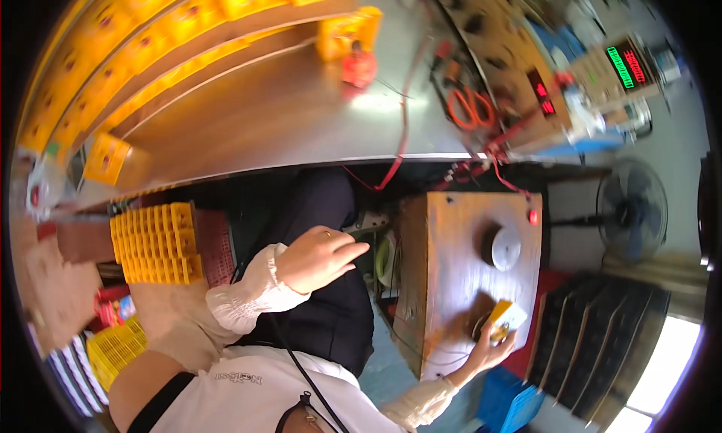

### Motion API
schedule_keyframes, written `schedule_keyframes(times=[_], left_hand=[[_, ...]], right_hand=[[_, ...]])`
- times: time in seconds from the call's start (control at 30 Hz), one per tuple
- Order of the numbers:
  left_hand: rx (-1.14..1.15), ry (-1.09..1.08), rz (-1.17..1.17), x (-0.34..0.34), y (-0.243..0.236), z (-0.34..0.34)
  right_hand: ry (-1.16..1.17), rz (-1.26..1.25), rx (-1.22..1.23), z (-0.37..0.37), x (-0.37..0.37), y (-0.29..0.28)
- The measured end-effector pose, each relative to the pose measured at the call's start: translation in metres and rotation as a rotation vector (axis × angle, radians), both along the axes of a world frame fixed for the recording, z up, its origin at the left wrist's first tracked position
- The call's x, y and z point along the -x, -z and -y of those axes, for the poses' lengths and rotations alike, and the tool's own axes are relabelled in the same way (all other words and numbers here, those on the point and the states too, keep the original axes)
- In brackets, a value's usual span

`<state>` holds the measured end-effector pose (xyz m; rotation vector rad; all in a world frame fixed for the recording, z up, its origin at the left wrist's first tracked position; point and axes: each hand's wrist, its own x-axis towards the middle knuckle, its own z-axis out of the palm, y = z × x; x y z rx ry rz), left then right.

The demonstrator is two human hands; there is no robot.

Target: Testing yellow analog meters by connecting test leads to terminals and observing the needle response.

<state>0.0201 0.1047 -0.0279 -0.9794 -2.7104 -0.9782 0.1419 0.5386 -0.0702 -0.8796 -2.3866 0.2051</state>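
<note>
My left hand (320,258) hovers over my dark trousers with its fingers loosely stretched and apart, holding nothing visible. At the lower right, my right hand (492,343) grips a small yellow square part (508,314) with a metallic piece on it, over the near end of a scuffed wooden cabinet (444,252). A dark round shape beside that part is partly hidden. Farther back on the cabinet top sits a grey metal cylinder (505,246), and a small red button (533,216) is near the back corner.
Yellow parts line shelves (188,12) on the metal bench (248,117), with orange scissors (470,108), red leads and a meter (624,68) at its right. Stacked yellow trays (154,243) stand left; a fan (630,207), dark racks (594,335) and a blue crate (511,403) stand right.
</note>
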Motion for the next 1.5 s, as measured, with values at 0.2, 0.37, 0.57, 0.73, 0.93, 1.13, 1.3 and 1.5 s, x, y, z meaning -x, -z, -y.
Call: schedule_keyframes(times=[0.2, 0.37, 0.57, 0.73, 0.93, 1.13, 1.3, 1.5], left_hand=[[-0.027, -0.131, -0.029, -0.012, -0.035, 0.021], [-0.113, -0.363, -0.279, -0.009, -0.032, 0.043], [-0.207, -0.576, -0.142, 0.005, -0.034, 0.115], [-0.234, -0.558, -0.172, 0.006, -0.032, 0.117], [-0.266, -0.572, -0.173, 0.007, -0.029, 0.116], [-0.274, -0.578, -0.148, 0.008, -0.028, 0.115], [-0.277, -0.582, -0.160, 0.008, -0.028, 0.113], [-0.270, -0.581, -0.167, 0.005, -0.030, 0.114]], right_hand=[[-0.452, -0.224, 0.171, 0.139, 0.067, 0.006], [-1.042, -0.133, 0.569, 0.334, 0.114, -0.073], [-1.109, -0.024, 1.113, 0.370, 0.123, -0.075], [-1.121, -0.095, 0.927, 0.358, 0.124, -0.075], [-1.026, -0.002, 0.973, 0.348, 0.122, -0.075], [-1.016, -0.050, 0.994, 0.352, 0.124, -0.078], [-0.932, 0.022, 1.045, 0.350, 0.122, -0.081], [-0.972, 0.053, 0.950, 0.348, 0.119, -0.076]])
